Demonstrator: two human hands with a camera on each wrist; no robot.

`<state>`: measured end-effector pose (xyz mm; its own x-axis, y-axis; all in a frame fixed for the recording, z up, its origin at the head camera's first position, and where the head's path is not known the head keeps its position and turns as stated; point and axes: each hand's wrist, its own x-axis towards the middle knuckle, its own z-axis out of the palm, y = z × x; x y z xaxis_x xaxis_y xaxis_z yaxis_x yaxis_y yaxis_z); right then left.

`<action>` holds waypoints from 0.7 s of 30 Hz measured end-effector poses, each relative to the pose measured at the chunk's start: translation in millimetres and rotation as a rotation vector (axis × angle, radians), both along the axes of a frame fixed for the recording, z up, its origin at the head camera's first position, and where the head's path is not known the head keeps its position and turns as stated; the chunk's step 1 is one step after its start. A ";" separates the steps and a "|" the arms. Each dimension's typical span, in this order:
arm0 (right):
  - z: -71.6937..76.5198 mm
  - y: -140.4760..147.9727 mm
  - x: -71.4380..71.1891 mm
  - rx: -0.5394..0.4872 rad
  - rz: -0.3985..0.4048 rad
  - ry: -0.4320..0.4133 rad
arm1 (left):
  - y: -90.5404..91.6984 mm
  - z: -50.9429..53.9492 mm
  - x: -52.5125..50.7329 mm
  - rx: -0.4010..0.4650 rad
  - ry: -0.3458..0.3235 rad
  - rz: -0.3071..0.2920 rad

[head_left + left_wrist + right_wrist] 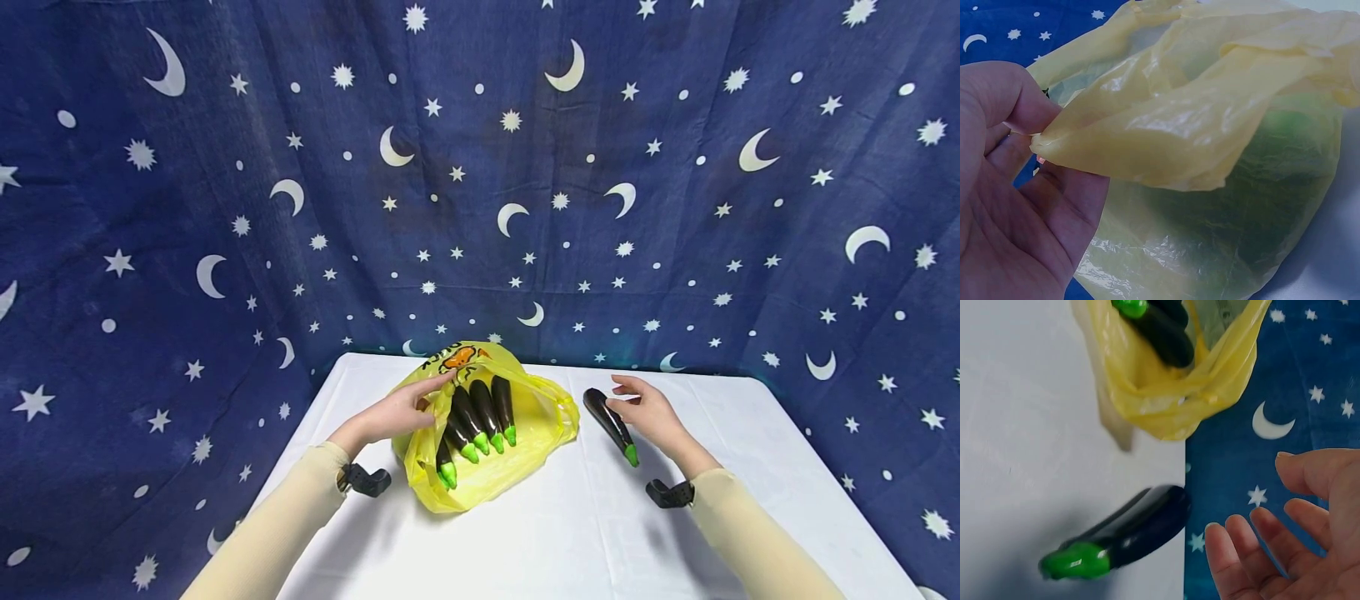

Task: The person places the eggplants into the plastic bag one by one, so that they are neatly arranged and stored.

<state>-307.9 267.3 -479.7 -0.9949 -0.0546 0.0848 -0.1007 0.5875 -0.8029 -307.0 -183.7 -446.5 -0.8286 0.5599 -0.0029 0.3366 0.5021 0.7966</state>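
Note:
A yellow plastic bag (517,475) lies on its side with its mouth facing the person. Several dark eggplants (486,406) with green stem ends lie side by side inside it. My left hand (401,408) is at the bag's left side; in the left wrist view its thumb and fingers pinch the rim of the yellow bag (1147,144). To the right of the bag, a single eggplant (609,421) rests on the table. My right hand (651,410) hovers beside it, and the right wrist view shows the fingers loosely bent, apart from this eggplant (1141,528).
A white cloth covers the table (540,550). Behind it and at both sides hangs a dark blue curtain (480,200) printed with moons and stars. Black wrist bands with small cameras (367,480) sit on both wrists.

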 end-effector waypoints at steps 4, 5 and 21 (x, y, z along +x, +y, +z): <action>-4.5 8.1 -1.4 0.052 -0.011 -0.012 | 0.3 0.3 -0.1 -0.004 0.001 0.000; -5.5 9.9 -1.4 0.064 -0.009 -0.014 | 0.3 0.3 -0.1 -0.001 0.000 -0.001; -16.7 26.0 -11.7 0.103 0.036 -0.134 | 0.3 -0.4 0.0 0.004 -0.005 -0.005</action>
